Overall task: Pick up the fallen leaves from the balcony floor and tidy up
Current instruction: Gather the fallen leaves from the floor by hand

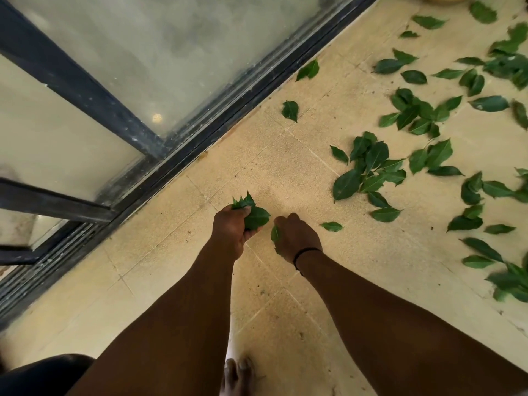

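Head view, progress: early to midway, as I judge it. The floor (285,167) beside the door track (200,132) is bare of leaves around the hands, apart from small specks of dirt; most of the work is left.
Head view, done: a bunch (253,214) already gathered, up off the floor.
Head view, left: many leaves (368,167) lie scattered toward the floor's right edge and far right corner. One leaf (331,226) lies just beside the right hand, and two lone leaves lie near the track.
Head view, left hand (231,227): fingers curled tight round the bunch, whose tips stick out past the knuckles.
Head view, right hand (295,237): fingers curled down near the floor, with a leaf (275,233) showing at the thumb side. The grip seems to hold it, though the fingertips are hidden.
Head view, other: a dark band (307,251) on the right wrist; bare toes (238,370) at the near edge.
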